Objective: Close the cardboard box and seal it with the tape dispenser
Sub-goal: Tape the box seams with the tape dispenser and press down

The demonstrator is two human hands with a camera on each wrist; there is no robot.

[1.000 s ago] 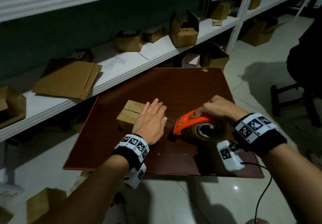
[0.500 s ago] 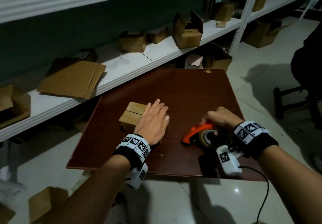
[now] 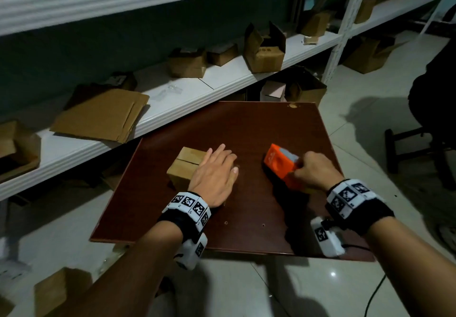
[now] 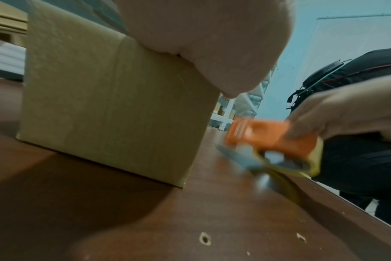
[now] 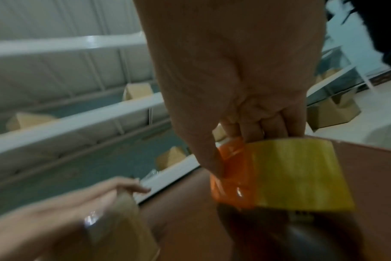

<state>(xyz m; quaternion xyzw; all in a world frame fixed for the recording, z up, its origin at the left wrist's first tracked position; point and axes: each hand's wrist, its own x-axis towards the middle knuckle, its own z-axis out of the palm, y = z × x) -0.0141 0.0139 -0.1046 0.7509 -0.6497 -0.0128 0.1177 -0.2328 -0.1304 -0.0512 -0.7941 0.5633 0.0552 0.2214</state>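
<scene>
A small closed cardboard box [image 3: 186,167] sits on the dark brown table [image 3: 246,129], its top flaps meeting in a seam. My left hand [image 3: 214,171] lies flat on the box's right half with straight fingers; the left wrist view shows the palm [image 4: 212,44] pressing the top edge of the box [image 4: 109,106]. To the right, my right hand [image 3: 314,171] grips the orange tape dispenser [image 3: 280,163], held just above the table. The right wrist view shows its fingers [image 5: 252,127] curled round the dispenser [image 5: 232,178] and its yellowish tape roll [image 5: 301,173].
White shelving [image 3: 222,79] behind the table carries flattened cardboard [image 3: 101,114] and several small boxes [image 3: 265,50]. More boxes stand on the tiled floor [image 3: 365,52]. A seated person in dark clothes [image 3: 436,94] and a stool [image 3: 417,149] are at the right.
My right hand has drawn the dispenser away from the box to the right and tilted its orange body upward. The left hand stays flat on the box.
</scene>
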